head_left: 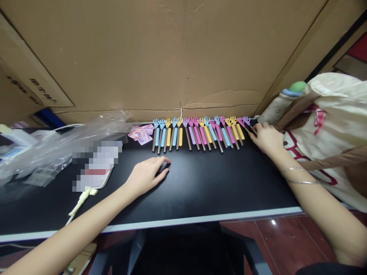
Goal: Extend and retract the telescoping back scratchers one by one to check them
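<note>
A row of several small back scratchers [200, 133] with blue, yellow, pink and purple claw heads and grips lies side by side at the back of the black desk [200, 191]. My right hand [265, 137] is at the row's right end, its fingertips pinched on the last purple scratcher [247, 123]. My left hand [147, 175] rests on the desk in front of the row's left end, fingers loosely curled, with nothing visible in it.
Crumpled clear plastic bags [57, 149] lie at the left, with a phone on a cable [94, 172] beside them. Small pink cards [141, 134] sit left of the row. A cream tote bag [329, 133] stands at the right. Cardboard sheets [172, 57] wall the back.
</note>
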A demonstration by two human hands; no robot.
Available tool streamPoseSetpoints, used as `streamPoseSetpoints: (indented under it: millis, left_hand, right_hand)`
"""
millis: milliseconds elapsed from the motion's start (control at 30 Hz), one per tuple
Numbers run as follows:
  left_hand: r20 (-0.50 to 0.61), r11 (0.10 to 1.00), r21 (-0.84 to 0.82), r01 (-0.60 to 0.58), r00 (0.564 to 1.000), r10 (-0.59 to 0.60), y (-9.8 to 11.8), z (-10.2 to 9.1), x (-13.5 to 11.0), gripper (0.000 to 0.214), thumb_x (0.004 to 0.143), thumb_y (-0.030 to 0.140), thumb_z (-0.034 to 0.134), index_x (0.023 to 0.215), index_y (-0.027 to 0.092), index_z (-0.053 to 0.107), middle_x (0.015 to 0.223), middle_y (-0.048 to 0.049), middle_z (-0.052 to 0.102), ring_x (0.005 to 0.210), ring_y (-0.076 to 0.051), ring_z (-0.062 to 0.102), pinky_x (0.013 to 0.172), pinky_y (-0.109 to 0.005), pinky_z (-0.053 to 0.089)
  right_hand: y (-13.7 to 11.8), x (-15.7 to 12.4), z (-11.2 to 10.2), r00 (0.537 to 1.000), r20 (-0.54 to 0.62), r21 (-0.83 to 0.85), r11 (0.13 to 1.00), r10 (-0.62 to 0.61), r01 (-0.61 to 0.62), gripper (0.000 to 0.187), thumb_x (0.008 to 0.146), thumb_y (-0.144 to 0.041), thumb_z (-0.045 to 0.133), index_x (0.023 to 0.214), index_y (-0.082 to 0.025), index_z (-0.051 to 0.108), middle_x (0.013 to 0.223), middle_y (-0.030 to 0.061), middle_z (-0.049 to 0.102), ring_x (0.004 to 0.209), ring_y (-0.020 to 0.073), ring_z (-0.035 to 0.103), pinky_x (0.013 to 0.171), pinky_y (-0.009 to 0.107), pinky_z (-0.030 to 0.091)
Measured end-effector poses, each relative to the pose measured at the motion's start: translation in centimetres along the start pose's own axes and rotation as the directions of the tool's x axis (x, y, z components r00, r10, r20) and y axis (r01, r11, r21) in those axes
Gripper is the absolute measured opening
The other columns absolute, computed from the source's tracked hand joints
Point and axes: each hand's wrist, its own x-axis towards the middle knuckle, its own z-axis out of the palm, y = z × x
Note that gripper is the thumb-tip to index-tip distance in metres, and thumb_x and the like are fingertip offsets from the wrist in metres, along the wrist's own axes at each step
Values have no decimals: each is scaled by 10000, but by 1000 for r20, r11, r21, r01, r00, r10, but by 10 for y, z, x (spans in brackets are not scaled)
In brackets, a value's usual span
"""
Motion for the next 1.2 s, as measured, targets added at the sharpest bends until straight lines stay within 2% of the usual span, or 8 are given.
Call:
streamPoseSetpoints:
  millis: [200, 400, 667, 833, 933, 1033, 1133, 1200]
  left_hand:
    - [-13, 1000, -28, 4, 1000, -5, 0, 0, 0, 280, 935, 380, 396, 1108, 231, 559, 804, -11, 635, 744, -172, 614, 677, -256, 443]
    - [-5, 1000, -8, 9, 1000, -9, 1, -1, 0, 283, 935, 386, 400, 1113, 233, 558, 794, -9, 633, 735, -173, 611, 667, -253, 435]
    - [-1, 1000, -10, 15, 1000, -15, 0, -1, 0, 274, 935, 384, 412, 1111, 236, 561, 800, -7, 632, 738, -172, 610, 663, -249, 427]
    - [-1, 1000, -11, 13, 1000, -13, 0, 0, 0, 277, 942, 384, 406, 1118, 236, 558, 814, -9, 633, 746, -173, 613, 673, -254, 427]
    - [-2, 1000, 2, 9, 1000, -9, 0, 0, -1, 275, 947, 381, 400, 1123, 234, 553, 826, -10, 640, 752, -172, 615, 669, -254, 423]
    - [-3, 1000, 8, 7, 1000, -7, 0, 0, -1, 276, 948, 382, 397, 1123, 235, 552, 840, -11, 647, 757, -171, 618, 662, -256, 419]
    - [1, 1000, 13, 6, 1000, -6, 0, 0, -1, 271, 948, 377, 397, 1121, 235, 551, 862, -14, 657, 768, -175, 624, 664, -262, 418]
    - [-2, 1000, 14, 7, 1000, -7, 0, 1, -1, 268, 948, 374, 396, 1118, 235, 550, 888, -16, 665, 779, -178, 629, 669, -267, 419]
  right_hand:
    - [6, 3, 7, 999, 39, 7, 1000, -12, 12, 286, 956, -323, 398, 1089, -119, 548, 1078, 220, 588, 822, 245, 547, 566, 309, 215]
    - [8, 8, 10, 998, 63, 16, 1000, -11, 10, 272, 963, -306, 408, 1119, -126, 538, 1104, 219, 574, 727, 194, 545, 569, 297, 225]
    - [8, 18, 13, 997, 70, 27, 1000, 11, -13, 316, 966, -348, 428, 1134, -111, 552, 1101, 232, 572, 690, 183, 519, 573, 299, 224]
    - [7, 15, 13, 1000, 12, 50, 999, 9, -10, 363, 975, -388, 401, 1119, -103, 573, 1134, 241, 561, 776, 214, 523, 567, 304, 211]
    - [5, 11, 4, 999, -45, 79, 997, 13, -10, 372, 983, -378, 376, 1120, -104, 588, 1147, 234, 567, 835, 231, 532, 564, 300, 212]
    - [0, 5, -13, 996, -90, 122, 992, -18, 28, 308, 969, -323, 401, 1059, -127, 621, 1083, 185, 617, 850, 226, 548, 566, 293, 232]
    - [-17, -9, -31, 986, -138, 170, 978, -96, 119, 248, 955, -292, 431, 1048, -175, 628, 1080, 109, 643, 887, 199, 570, 582, 276, 279]
    - [-36, -26, -39, 965, -175, 200, 953, -194, 228, 222, 953, -305, 448, 1048, -214, 627, 1088, 54, 646, 902, 168, 582, 599, 256, 315]
